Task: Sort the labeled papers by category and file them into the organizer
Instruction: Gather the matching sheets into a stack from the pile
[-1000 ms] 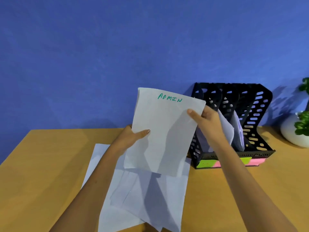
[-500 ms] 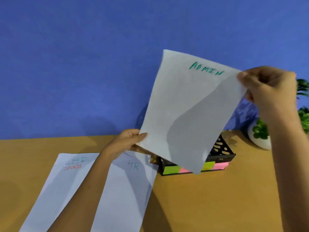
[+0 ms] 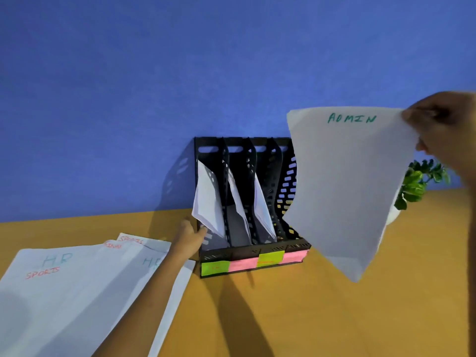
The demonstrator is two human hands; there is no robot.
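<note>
My right hand [image 3: 448,130] pinches the top right corner of a white sheet marked ADMIN [image 3: 345,181] and holds it in the air, in front of the right end of the black organizer [image 3: 253,249]. The organizer stands against the wall with several slots, three of them holding white papers, and green and pink sticky labels along its front. My left hand [image 3: 188,235] touches the organizer's left front corner, by the paper in the first slot. A spread of white sheets marked HR and SPORTS [image 3: 77,292] lies on the table at the left.
The wooden table [image 3: 334,318] runs under everything. A small green plant [image 3: 417,184] in a white pot stands to the right of the organizer, partly behind the held sheet. The blue wall rises directly behind the organizer.
My left hand has let go of the ADMIN sheet and reached to the organizer's left front corner. My right hand has carried the sheet rightward, uncovering most of the organizer.
</note>
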